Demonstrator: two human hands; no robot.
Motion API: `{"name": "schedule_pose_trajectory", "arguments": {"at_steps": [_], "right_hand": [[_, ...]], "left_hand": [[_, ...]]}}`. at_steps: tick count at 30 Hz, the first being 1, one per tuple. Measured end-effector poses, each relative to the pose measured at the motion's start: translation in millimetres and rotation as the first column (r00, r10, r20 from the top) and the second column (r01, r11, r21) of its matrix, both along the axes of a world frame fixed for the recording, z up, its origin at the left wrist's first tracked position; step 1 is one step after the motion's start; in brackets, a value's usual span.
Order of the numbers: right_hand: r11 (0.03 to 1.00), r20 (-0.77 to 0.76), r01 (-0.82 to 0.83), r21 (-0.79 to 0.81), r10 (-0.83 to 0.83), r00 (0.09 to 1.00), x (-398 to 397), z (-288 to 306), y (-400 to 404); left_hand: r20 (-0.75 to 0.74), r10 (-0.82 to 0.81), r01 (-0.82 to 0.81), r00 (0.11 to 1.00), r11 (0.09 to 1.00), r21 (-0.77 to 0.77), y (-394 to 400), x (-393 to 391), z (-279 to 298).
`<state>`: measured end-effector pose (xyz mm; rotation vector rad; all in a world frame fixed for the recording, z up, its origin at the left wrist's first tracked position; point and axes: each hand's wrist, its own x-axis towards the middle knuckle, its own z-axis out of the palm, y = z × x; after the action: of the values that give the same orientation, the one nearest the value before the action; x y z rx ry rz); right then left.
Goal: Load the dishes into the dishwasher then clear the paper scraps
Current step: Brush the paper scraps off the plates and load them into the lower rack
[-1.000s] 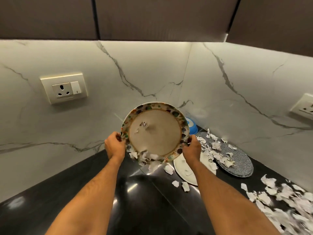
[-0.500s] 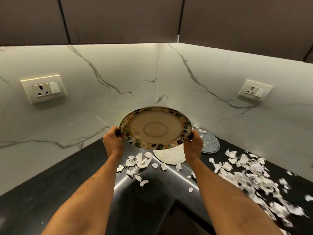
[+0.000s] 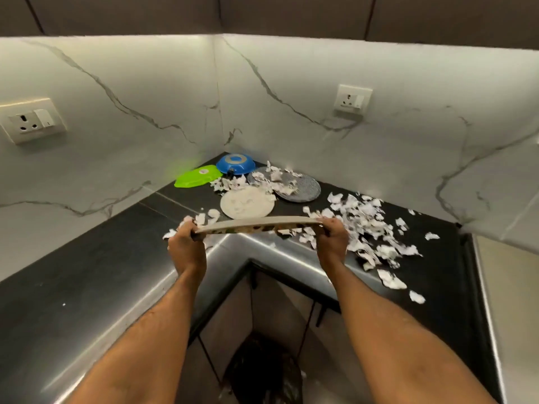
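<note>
Item: one round patterned-rim ceramic plate (image 3: 256,227), being gripped edge-on between left hand (image 3: 186,249) and right hand (image 3: 332,243), each clasping its rim.

Beyond the hands are lying:
- one white plate (image 3: 246,204)
- one grey speckled plate (image 3: 303,188)
- one blue bowl (image 3: 235,164)
- one green lid (image 3: 196,177)
- torn white paper scraps (image 3: 361,225), uncounted

Risk: tilting further is likely letting it slip.
</note>
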<state>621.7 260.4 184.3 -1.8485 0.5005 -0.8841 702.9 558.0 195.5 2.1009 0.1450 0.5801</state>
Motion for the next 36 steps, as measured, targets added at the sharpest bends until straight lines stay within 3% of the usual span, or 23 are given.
{"name": "schedule_pose_trajectory", "arguments": {"at_steps": [5, 9, 13, 18, 26, 32, 36], "right_hand": [[0.967, -0.073, -0.06, 0.247, 0.081, 0.994, -103.4, -18.1, -16.4], [0.957, -0.157, -0.055, 0.284, 0.103, 0.982, -167.7, -26.1, -27.3], [0.864, -0.161, 0.006, 0.504, 0.087, 0.983, -226.8, -34.8, -27.7], [0.777, -0.109, 0.071, 0.626, -0.003, 0.994, -308.3, -59.0, -1.7], [0.855, -0.405, 0.228, 0.466, -0.022, 0.914, -431.1, -150.1, 28.4], [0.861, -0.574, 0.344, 0.375, -0.076, 0.816, -511.5, -193.5, 10.4], [0.833, -0.648, 0.459, 0.31, -0.168, 0.743, -584.2, -220.9, -10.9]], "left_hand": [[-0.034, -0.112, 0.112, 0.993, 0.993, 0.025, -14.8, -87.9, -17.7], [-0.074, -0.195, 0.194, 0.978, 0.981, -0.019, -18.4, -140.3, -28.7], [-0.097, -0.299, 0.293, 0.949, 0.953, -0.075, -15.3, -181.8, -47.1], [-0.228, -0.33, 0.29, 0.916, 0.938, -0.19, 0.0, -237.8, -97.0], [-0.467, -0.356, 0.307, 0.809, 0.935, -0.181, 21.4, -361.6, -156.6], [-0.585, -0.39, 0.367, 0.711, 0.916, -0.163, -20.6, -427.6, -175.9], [-0.66, -0.427, 0.466, 0.618, 0.875, -0.13, -71.6, -468.6, -219.4]]}}
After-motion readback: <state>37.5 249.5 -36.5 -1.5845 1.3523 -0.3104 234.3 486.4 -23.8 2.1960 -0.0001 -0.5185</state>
